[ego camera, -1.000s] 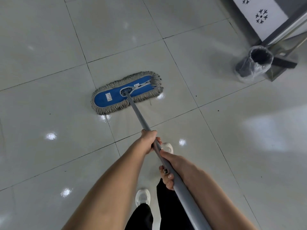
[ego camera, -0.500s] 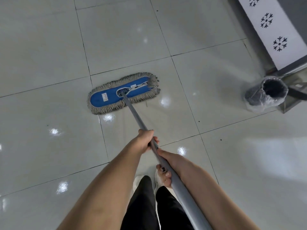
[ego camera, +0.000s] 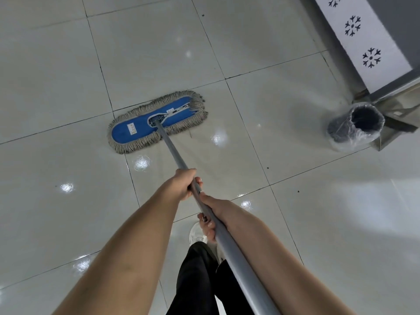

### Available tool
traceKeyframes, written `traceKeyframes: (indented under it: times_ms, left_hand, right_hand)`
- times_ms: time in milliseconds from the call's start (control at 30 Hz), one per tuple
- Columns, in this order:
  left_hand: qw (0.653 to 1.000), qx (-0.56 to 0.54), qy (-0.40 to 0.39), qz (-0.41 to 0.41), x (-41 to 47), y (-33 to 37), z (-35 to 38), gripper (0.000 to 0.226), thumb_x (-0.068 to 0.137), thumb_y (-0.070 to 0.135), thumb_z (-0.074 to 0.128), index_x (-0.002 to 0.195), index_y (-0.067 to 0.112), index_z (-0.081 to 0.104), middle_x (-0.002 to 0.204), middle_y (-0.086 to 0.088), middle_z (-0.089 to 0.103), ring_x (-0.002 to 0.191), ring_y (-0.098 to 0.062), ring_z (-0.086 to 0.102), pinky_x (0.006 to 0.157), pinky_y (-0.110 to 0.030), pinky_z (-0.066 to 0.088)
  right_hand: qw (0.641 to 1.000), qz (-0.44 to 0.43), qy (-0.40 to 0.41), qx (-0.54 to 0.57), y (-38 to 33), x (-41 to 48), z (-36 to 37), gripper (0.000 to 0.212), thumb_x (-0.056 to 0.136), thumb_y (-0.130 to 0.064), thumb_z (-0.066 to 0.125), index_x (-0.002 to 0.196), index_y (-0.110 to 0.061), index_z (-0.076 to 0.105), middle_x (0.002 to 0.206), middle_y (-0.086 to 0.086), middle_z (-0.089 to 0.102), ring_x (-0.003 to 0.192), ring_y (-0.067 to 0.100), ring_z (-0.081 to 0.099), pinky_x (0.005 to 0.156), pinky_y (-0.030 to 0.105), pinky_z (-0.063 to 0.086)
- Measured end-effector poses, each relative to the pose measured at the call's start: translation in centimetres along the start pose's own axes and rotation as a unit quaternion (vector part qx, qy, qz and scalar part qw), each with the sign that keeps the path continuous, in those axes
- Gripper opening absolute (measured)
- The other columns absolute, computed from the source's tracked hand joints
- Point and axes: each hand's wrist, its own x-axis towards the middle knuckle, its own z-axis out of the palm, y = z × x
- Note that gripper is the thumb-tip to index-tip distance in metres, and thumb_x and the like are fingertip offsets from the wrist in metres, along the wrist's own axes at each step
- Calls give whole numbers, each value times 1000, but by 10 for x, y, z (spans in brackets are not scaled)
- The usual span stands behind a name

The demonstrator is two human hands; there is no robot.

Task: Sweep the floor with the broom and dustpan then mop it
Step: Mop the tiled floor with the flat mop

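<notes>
- 1 mop head [ego camera: 156, 122]: blue pad, tan fringe, flat on the tiled floor [ego camera: 68, 64], well ahead of both sets of fingers.
- 1 grey handle [ego camera: 173, 155]: runs from the head back through both grips.
- left hand [ego camera: 183, 184]: fingers wrapped round the handle, forward grip.
- right hand [ego camera: 214, 212]: fingers curled under the handle, just behind the left.
- 1 lined bin [ego camera: 355, 127]: well right of the fingers.
- 1 white shoe [ego camera: 196, 233]: just beneath the right fingers.
</notes>
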Motion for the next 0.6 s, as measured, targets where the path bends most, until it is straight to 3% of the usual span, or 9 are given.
traceKeyframes:
  times_ms: [333, 600]
  left_hand:
    - [1000, 9, 6, -4, -15, -44, 38, 14, 98, 19, 45, 102, 6, 41, 62, -5, 46, 53, -15, 48, 51, -26, 43]
    - [1000, 14, -4, -7, -48, -157, 153, 15, 98, 19, 46, 105, 7, 41, 63, -5, 48, 54, -15, 49, 51, -27, 44]
  right_hand:
    - [1000, 0, -7, 14, 42, -12, -49, 53, 89, -57, 54, 70, -8, 45, 41, 0, 42, 22, 7, 33, 31, 7, 28]
    - [1000, 4, 6, -8, 126, -51, -186, 56, 86, -59, 55, 67, -8, 45, 43, -1, 43, 23, 6, 35, 30, 9, 30]
